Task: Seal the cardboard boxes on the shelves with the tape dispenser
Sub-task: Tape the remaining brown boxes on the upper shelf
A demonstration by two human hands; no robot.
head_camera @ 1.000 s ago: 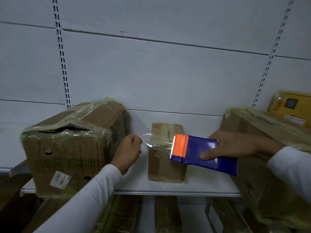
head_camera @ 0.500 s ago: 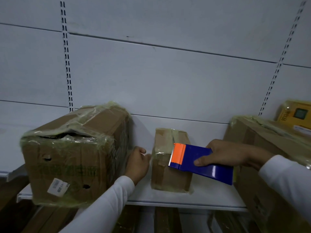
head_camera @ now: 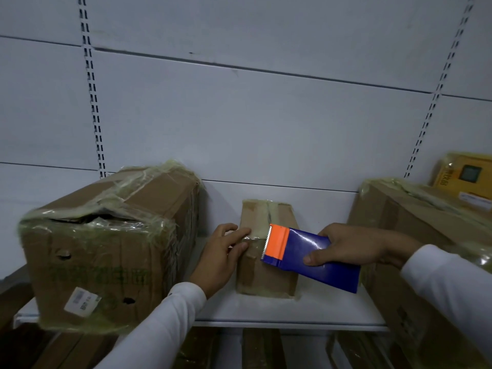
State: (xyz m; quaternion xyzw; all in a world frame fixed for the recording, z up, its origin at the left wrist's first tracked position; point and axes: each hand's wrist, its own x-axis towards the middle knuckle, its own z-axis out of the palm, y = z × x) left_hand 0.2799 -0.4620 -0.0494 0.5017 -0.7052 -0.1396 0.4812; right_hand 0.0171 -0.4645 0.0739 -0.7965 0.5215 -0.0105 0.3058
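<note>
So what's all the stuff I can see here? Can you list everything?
small cardboard box: 1, brown, middle of shelf
big cardboard box: 1, brown, taped over, left
large cardboard box: 1, brown, right
yellow box: 1, far right, behind
tape dispenser: 1, blue and orange, against small box
clear tape: 1 strip, on small box
shelf: 1, white
left hand: pressing tape
right hand: gripping dispenser

Long white sleeves (head_camera: pixel 170 318), bare hands
</note>
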